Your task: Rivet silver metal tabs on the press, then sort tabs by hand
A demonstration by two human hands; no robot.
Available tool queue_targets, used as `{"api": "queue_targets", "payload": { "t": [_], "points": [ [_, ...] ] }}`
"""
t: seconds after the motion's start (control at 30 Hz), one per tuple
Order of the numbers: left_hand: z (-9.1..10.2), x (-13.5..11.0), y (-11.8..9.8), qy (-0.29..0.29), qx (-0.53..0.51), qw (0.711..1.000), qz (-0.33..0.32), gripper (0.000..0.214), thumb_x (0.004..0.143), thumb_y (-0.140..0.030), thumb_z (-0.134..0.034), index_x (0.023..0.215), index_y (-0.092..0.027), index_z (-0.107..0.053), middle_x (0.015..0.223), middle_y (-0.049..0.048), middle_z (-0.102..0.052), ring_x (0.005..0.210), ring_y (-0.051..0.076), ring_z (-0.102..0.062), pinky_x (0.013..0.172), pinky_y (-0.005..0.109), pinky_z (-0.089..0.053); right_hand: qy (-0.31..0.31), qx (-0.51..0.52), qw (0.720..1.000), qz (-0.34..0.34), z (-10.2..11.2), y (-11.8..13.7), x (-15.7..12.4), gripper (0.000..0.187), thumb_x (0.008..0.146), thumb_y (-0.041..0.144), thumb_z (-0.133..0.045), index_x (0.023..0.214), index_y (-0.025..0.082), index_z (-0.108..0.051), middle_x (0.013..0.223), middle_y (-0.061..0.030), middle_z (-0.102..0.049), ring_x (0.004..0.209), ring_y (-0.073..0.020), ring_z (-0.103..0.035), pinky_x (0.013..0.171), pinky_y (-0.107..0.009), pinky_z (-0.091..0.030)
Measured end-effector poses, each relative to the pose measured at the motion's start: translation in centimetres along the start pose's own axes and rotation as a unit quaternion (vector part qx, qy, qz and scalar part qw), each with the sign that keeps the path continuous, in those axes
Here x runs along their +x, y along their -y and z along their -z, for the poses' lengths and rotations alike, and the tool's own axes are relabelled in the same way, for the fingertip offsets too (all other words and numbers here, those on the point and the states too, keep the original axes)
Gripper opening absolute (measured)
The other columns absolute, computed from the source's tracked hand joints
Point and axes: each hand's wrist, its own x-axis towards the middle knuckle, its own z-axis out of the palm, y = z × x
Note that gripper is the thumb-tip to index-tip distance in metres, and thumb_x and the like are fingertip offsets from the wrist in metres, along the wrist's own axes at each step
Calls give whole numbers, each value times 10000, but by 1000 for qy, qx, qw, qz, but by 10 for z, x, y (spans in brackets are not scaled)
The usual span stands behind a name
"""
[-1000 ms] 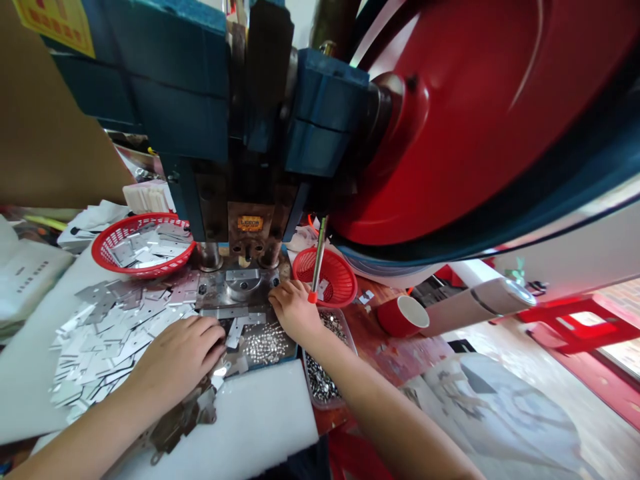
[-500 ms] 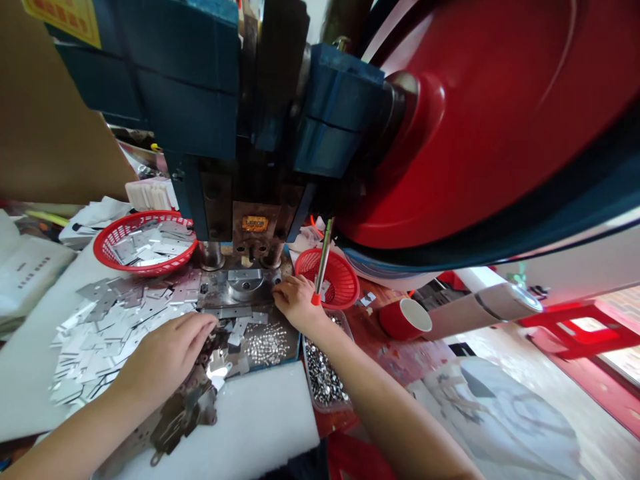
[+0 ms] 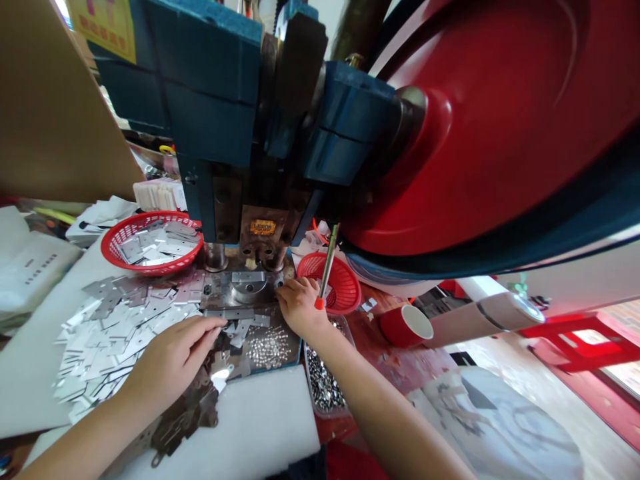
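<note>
My left hand [image 3: 167,357] brings its bunched fingertips beside the loose metal plates [image 3: 243,328], which lie just to their right, nearer me than the press die [image 3: 233,293]; my right hand [image 3: 303,308] curls at the die's right end. Whether either grips a piece, I cannot tell.

a workshop: a blue press [image 3: 210,113] with a big red flywheel [image 3: 500,133] (partly out of view) stands over a worktop [image 3: 367,340] crowded with flat metal plates [image 3: 113,347], a red basket [image 3: 155,269] of more and a tub [image 3: 330,413] of shiny parts [image 3: 321,377].
</note>
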Motion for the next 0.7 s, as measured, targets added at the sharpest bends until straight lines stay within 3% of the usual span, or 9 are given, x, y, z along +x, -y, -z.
{"api": "queue_targets", "payload": {
  "t": [0.37, 0.53, 0.7],
  "points": [
    [-6, -10, 4, -77, 7, 995, -66, 241, 898, -368, -467, 1020, -267, -648, 964, -2, -721, 874, 164, -672, 801, 283, -521, 19, -32, 999, -15, -1, -4, -9, 157, 900, 229, -528, 909, 228, -685, 867, -17, -653, 834, -161, -543, 806, -295, -363],
    [-6, -10, 5, -85, 4, 993, -79, 226, 892, -348, -485, 1022, -259, -648, 959, 0, -719, 876, 163, -670, 811, 273, -517, 33, -57, 997, 27, 4, 1, -17, 145, 898, 246, -544, 842, 256, -676, 833, -13, -636, 856, -171, -531, 837, -319, -349],
    [-6, -11, 6, -87, 5, 992, -89, 215, 890, -326, -494, 1032, -260, -641, 960, 5, -715, 880, 164, -664, 821, 274, -509, 15, -56, 998, 20, -1, 0, -20, 135, 897, 237, -545, 821, 235, -656, 844, -13, -642, 854, -175, -534, 825, -325, -348]
  ]
}}
